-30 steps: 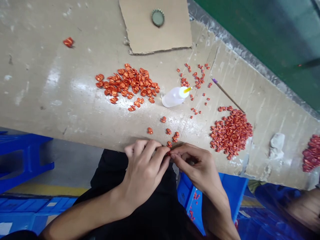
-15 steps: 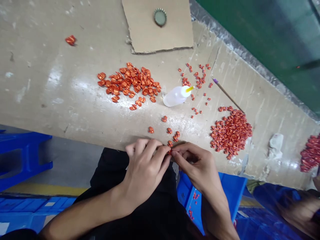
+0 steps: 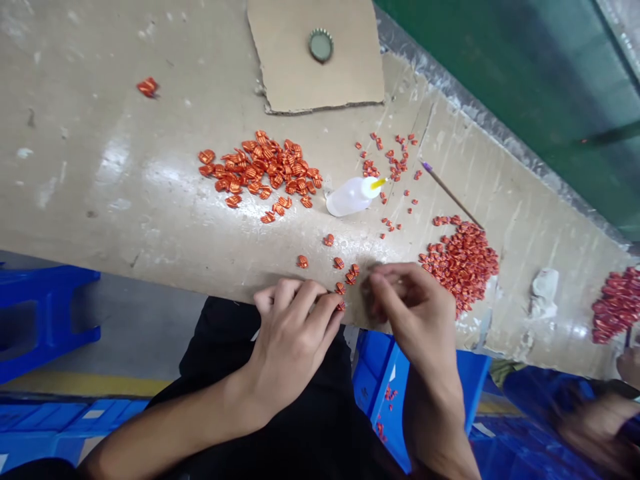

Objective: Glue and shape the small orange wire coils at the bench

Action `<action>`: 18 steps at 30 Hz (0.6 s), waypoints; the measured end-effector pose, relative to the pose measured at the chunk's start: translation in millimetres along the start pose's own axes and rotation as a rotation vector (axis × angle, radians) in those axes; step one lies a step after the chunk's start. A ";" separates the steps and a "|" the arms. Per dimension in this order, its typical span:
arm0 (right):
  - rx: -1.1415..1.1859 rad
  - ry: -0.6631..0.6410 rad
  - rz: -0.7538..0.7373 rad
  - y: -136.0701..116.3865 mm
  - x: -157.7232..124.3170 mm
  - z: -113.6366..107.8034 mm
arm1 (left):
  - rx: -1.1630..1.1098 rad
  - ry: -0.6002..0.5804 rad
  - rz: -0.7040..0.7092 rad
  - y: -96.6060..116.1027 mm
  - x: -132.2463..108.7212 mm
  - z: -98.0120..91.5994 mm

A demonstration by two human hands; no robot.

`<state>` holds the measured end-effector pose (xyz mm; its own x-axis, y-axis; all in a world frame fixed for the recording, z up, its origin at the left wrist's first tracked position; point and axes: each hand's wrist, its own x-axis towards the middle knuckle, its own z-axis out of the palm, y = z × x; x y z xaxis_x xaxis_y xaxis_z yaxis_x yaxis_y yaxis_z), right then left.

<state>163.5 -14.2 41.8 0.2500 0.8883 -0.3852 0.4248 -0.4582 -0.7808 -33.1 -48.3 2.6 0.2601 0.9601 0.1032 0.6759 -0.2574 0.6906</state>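
Two hands have come apart: the right hand (image 3: 413, 300) has lifted away rightward, its blurred fingertips bunched, and whether they hold anything cannot be told. The left hand (image 3: 287, 343) stays curled, its fingertips pinching a small ribbed orange-red metal scrap (image 3: 341, 305) at the near edge of the worn concrete counter (image 3: 100, 167), just beside scattered matching scraps (image 3: 345, 273).
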 end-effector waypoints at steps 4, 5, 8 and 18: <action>-0.147 0.243 -0.136 -4.5 30.3 1.9 | 0.012 0.021 0.014 0.4 1.2 2.0; -0.179 0.253 -0.141 -5.2 36.0 3.0 | 0.009 0.021 0.017 0.3 1.0 2.2; -0.265 0.268 -0.160 -5.7 45.9 6.3 | -0.016 -0.002 0.019 -0.2 -1.1 1.1; -0.373 0.101 -0.278 -9.8 39.6 1.6 | 0.078 0.148 -0.088 -17.2 10.4 -21.7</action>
<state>167.9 25.5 33.4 0.1580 0.9799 -0.1222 0.7663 -0.1997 -0.6107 -56.9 -31.5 7.3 0.0976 0.9834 0.1529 0.7443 -0.1742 0.6448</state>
